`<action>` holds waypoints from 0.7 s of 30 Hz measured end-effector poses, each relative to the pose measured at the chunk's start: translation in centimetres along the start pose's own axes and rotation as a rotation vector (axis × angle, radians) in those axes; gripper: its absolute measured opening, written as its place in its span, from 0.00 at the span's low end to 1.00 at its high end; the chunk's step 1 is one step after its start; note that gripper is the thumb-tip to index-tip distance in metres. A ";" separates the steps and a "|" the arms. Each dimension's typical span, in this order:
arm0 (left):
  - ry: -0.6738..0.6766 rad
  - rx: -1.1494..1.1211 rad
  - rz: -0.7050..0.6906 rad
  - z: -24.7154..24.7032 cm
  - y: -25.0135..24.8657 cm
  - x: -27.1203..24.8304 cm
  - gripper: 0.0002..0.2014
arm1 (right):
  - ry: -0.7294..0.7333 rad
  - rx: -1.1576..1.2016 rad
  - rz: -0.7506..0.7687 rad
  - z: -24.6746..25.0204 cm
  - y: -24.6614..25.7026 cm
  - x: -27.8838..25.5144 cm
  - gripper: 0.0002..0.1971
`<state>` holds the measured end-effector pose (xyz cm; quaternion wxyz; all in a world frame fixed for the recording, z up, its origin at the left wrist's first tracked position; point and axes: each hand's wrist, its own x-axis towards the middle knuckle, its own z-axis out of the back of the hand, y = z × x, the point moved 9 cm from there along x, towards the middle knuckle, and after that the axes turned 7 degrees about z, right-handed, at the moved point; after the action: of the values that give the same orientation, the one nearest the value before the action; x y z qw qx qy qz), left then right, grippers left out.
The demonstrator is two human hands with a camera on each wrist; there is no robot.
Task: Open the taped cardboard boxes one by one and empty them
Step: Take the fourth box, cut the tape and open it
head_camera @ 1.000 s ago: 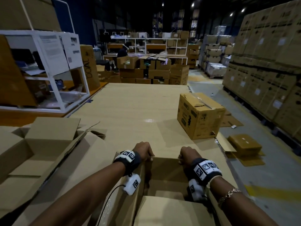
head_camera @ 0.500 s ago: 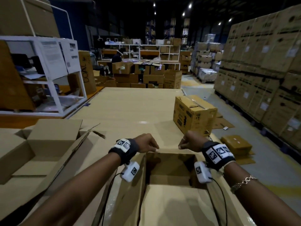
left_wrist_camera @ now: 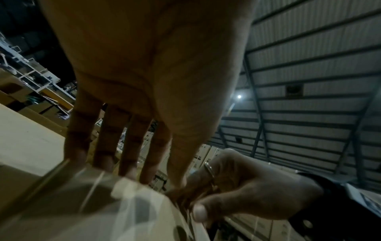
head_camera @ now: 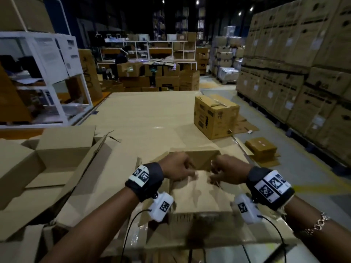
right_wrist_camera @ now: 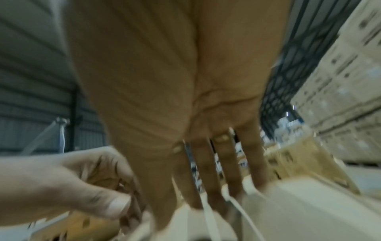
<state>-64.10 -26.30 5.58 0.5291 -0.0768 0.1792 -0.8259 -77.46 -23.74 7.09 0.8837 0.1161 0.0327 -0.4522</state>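
1. Directly under the person, on the cardboard-covered surface (head_camera: 144,114), sits the near cardboard box (head_camera: 201,198); its far flap (head_camera: 197,158) stands up, a nearer flap lies roughly flat across the top; view is motion-blurred.
2. Left hand (head_camera: 177,167) is over the box's far edge, fingers pointing down onto the cardboard, tips touching it in the left wrist view (left_wrist_camera: 128,143); whether they curl round an edge cannot be told.
3. Right hand (head_camera: 228,170) is just beside the left, nearly touching, ring on one finger; in the left wrist view its thumb and fingers look pinched together at the box edge (left_wrist_camera: 237,192); what it pinches is too blurred to tell.
4. Taped cardboard box (head_camera: 215,117), closed, printed sides, stands further out at the right edge of the surface, well apart from both hands.
5. Opened empty boxes (head_camera: 47,164) lie to the left; white shelving rack (head_camera: 47,73) behind them.
6. Small flat box (head_camera: 261,149) on the floor to the right; stacked cartons (head_camera: 296,73) line the right side.
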 end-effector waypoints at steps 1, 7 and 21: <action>-0.064 -0.014 0.002 0.9 -0.5 -0.8 0.18 | -0.073 0.006 -0.005 1.0 0.4 -1.1 0.11; -0.287 -0.123 0.065 2.4 -4.2 -7.7 0.30 | -0.366 0.108 0.051 2.9 3.5 -7.2 0.25; -0.332 -0.369 0.207 -13.7 -0.5 -17.6 0.28 | -0.518 0.380 -0.062 -15.9 4.3 -13.9 0.27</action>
<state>-61.32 -7.27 -5.77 0.6098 -0.2875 0.2446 -0.6969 -81.42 -6.50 -5.35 0.8110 0.1589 -0.2748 -0.4914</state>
